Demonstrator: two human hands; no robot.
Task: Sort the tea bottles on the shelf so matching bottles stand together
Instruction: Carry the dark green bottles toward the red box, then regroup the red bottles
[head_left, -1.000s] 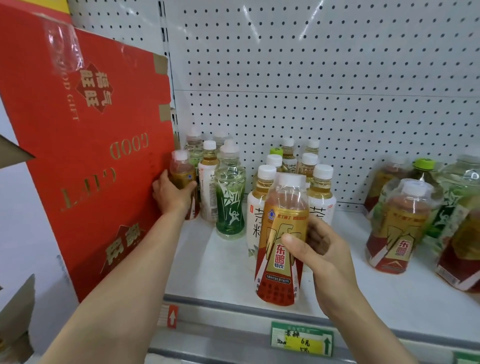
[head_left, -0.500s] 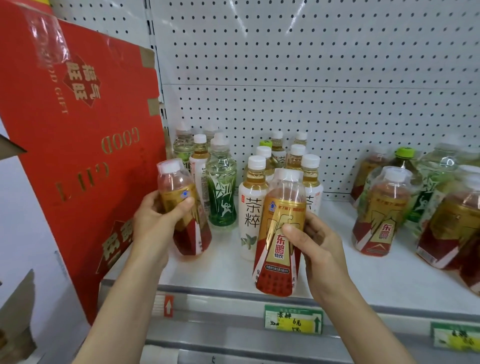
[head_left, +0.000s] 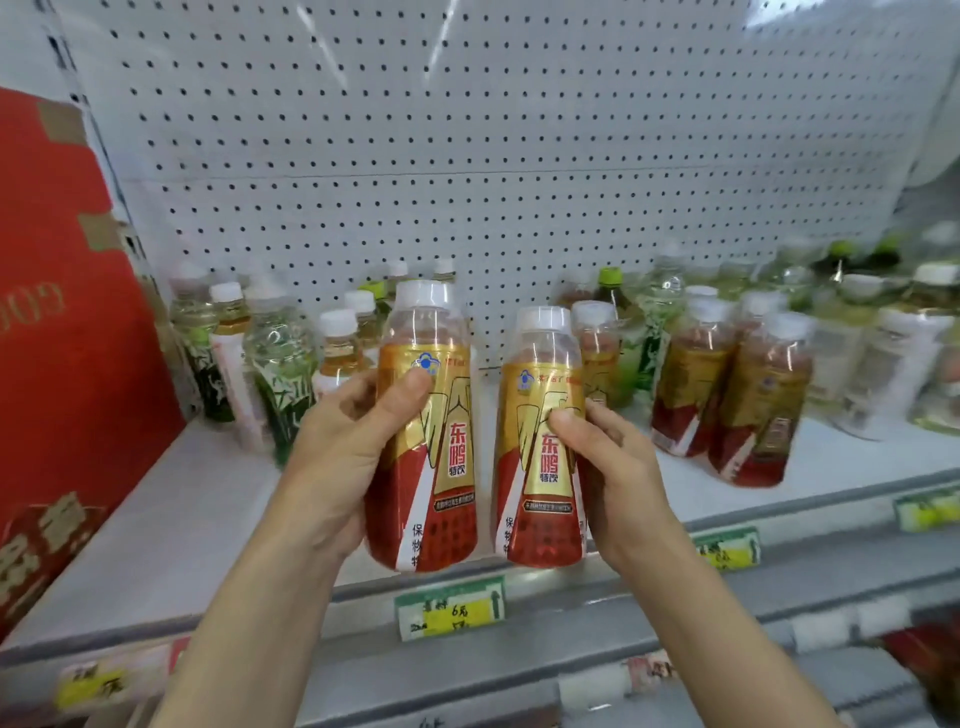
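My left hand grips a red-and-gold labelled bottle with a white cap, held upright above the shelf's front edge. My right hand grips a matching red-and-gold bottle right beside it. Both hang side by side, a small gap between them. On the white shelf, a mixed group stands at the back left: green bamboo-print bottles and white-labelled tea bottles. To the right stand more red-and-gold bottles, with green and pale bottles behind them.
A red cardboard gift box leans at the shelf's left end. White pegboard backs the shelf. Price tags sit along the grey front rail. A lower shelf shows at the bottom right.
My left hand lifted its red-and-gold bottle from the left group and brought it right, next to the one in my right hand. The view has swung right.
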